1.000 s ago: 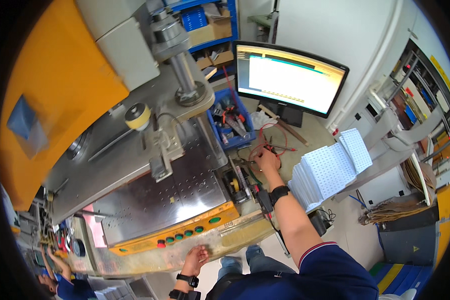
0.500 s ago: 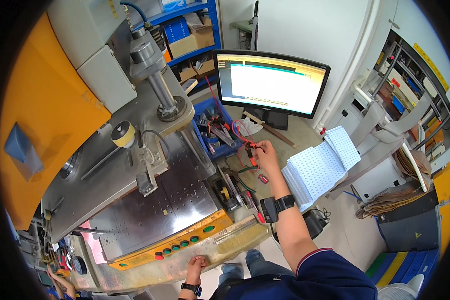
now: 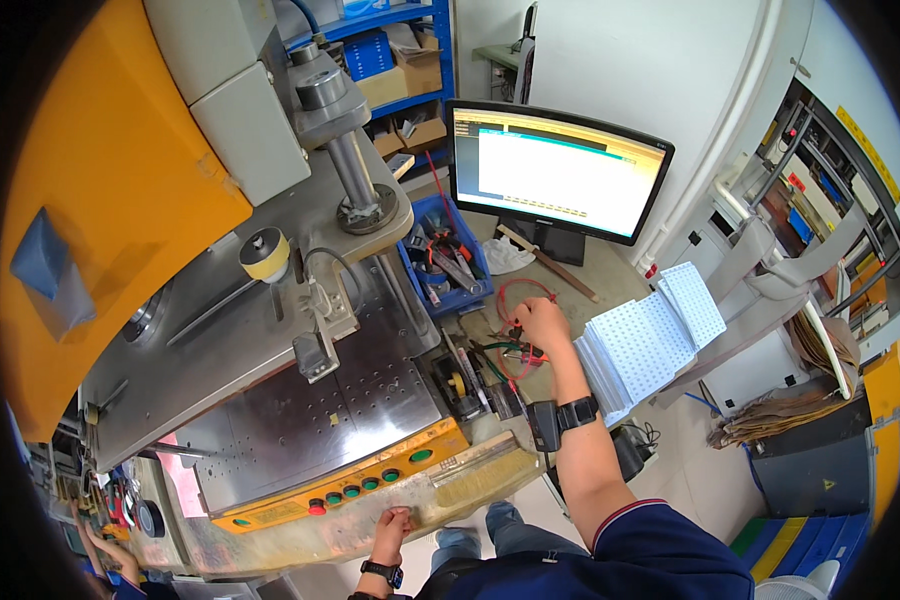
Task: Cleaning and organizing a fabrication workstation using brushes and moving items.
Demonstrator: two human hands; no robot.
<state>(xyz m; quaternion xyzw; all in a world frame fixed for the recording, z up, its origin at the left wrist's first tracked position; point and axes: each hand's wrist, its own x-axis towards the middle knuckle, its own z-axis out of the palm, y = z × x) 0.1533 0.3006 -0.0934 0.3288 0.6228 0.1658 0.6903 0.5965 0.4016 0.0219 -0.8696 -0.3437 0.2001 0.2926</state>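
Observation:
My right hand reaches over the bench between the blue bin and the stack of pale blue perforated sheets. Its fingers are closed and point down; what they grip is hidden under them. A red cord loops out beside these fingers and curves round below them. Hand tools, one with a green handle, lie just left of the wrist, partly covered. My left hand is curled closed at the bench's front edge, below the row of press buttons, with nothing visible in it.
The press bed fills the left, under a steel column. A blue bin of tools stands beside it. Behind are a monitor and a wooden strip. Another person's arm shows at the lower left.
My right hand has moved slightly down on the bench, and the orange-and-black tool seen at its fingers is now out of sight. The red cord lies differently. My left hand stays nearly put.

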